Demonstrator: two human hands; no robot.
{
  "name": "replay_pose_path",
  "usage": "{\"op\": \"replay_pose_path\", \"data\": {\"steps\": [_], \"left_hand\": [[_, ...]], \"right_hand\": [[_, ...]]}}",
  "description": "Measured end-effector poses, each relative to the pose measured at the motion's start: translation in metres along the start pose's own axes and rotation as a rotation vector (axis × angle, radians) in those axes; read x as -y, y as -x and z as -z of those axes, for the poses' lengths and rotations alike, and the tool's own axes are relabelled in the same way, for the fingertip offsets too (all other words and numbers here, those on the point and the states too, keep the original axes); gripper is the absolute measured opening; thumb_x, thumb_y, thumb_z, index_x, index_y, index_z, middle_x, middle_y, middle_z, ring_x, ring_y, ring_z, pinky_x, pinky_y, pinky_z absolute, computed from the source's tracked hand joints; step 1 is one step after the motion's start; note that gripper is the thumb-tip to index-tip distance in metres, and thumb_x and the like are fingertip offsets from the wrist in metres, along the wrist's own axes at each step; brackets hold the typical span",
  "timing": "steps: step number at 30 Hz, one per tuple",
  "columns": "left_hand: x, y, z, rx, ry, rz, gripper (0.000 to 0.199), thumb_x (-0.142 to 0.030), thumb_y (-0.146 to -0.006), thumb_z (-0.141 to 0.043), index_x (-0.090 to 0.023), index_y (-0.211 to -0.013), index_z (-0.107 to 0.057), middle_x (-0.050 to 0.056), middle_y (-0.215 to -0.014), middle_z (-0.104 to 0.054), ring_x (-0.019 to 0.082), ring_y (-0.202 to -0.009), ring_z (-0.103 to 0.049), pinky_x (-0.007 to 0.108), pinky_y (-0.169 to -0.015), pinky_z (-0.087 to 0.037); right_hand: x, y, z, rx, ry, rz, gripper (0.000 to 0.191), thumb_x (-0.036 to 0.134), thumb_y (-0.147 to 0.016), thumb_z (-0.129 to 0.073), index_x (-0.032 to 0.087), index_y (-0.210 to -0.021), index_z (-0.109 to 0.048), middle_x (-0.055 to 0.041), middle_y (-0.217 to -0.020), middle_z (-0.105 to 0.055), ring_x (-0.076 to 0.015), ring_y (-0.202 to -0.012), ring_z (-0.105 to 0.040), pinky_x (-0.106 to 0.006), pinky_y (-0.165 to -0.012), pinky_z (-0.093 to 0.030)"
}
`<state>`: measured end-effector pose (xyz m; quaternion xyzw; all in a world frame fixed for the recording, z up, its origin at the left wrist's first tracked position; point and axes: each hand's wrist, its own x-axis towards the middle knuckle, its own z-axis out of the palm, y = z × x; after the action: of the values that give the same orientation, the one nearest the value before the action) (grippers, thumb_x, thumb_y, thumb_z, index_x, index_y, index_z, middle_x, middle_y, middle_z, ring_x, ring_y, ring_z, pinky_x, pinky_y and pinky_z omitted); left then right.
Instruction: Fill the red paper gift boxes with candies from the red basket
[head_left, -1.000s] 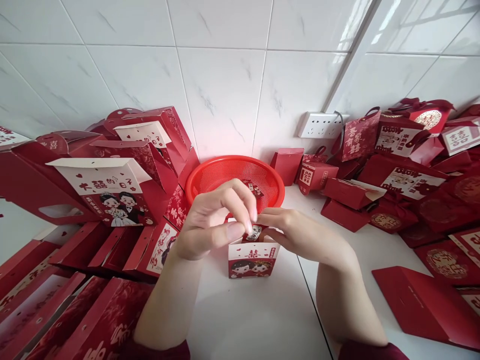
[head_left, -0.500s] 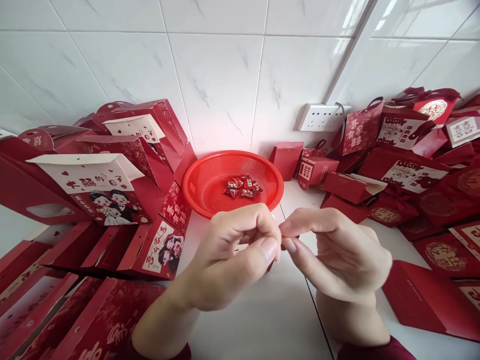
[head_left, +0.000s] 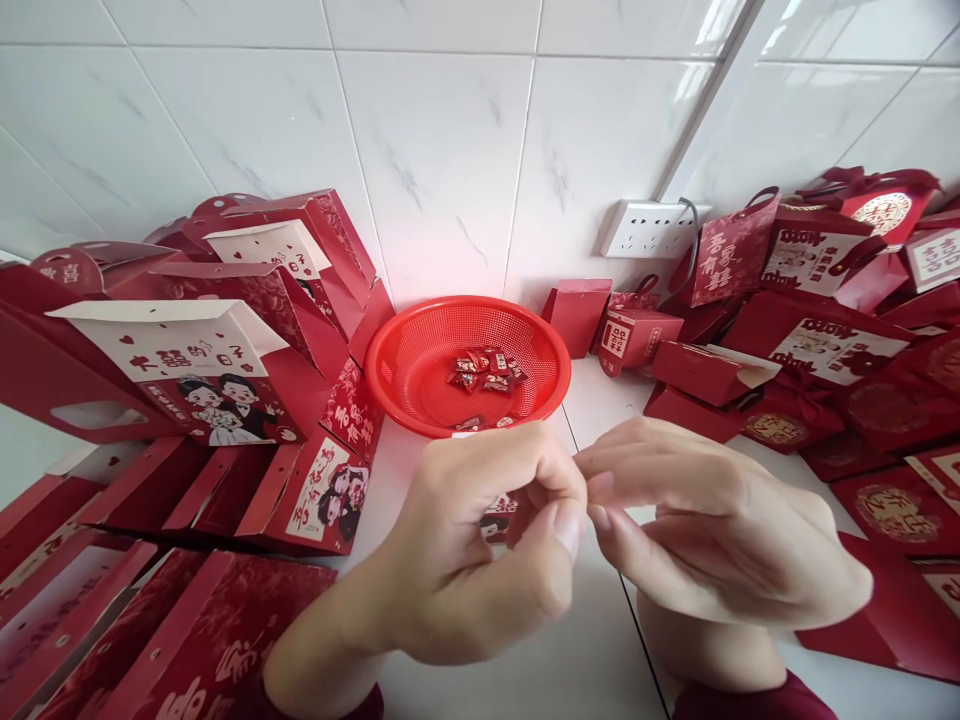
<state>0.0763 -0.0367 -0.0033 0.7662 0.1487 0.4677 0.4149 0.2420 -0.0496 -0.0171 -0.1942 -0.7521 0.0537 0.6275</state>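
My left hand [head_left: 491,545] is closed in a pinch in front of the basket, thumb against curled fingers. My right hand [head_left: 712,520] meets it at the fingertips, its thumb and forefinger pinched together. Whatever lies between the fingertips is too small or hidden to make out. Partly covered behind my left hand is a small red box with a printed picture [head_left: 499,520]. Beyond my hands stands a red plastic basket [head_left: 405,365], holding several small wrapped candies [head_left: 487,369].
Many red gift boxes [head_left: 225,375] crowd the left side. More red boxes and bags [head_left: 832,340] are heaped on the right. A white power strip [head_left: 651,230] is on the tiled wall [head_left: 442,150], above the white table [head_left: 525,650].
Both hands have shifted slightly right and nearer, and my right hand's fingers have spread back a little. More of the basket's front and the small printed box now show.
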Motion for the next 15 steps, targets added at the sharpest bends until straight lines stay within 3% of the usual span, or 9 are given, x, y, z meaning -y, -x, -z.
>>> {"op": "replay_pose_path", "data": {"steps": [15], "left_hand": [[0.0054, 0.0008, -0.0001, -0.019, -0.014, -0.022, 0.012, -0.007, -0.085, -0.054, -0.014, -0.076, -0.050, -0.004, -0.064, -0.045, 0.003, -0.055, -0.039, 0.019, -0.050, -0.035]], "right_hand": [[-0.0010, 0.0015, -0.0018, -0.031, 0.080, 0.022, 0.030, -0.009, -0.072, -0.066, 0.011, -0.094, -0.069, -0.0053, -0.074, -0.072, -0.0170, -0.063, -0.067, -0.032, -0.055, -0.058]]}}
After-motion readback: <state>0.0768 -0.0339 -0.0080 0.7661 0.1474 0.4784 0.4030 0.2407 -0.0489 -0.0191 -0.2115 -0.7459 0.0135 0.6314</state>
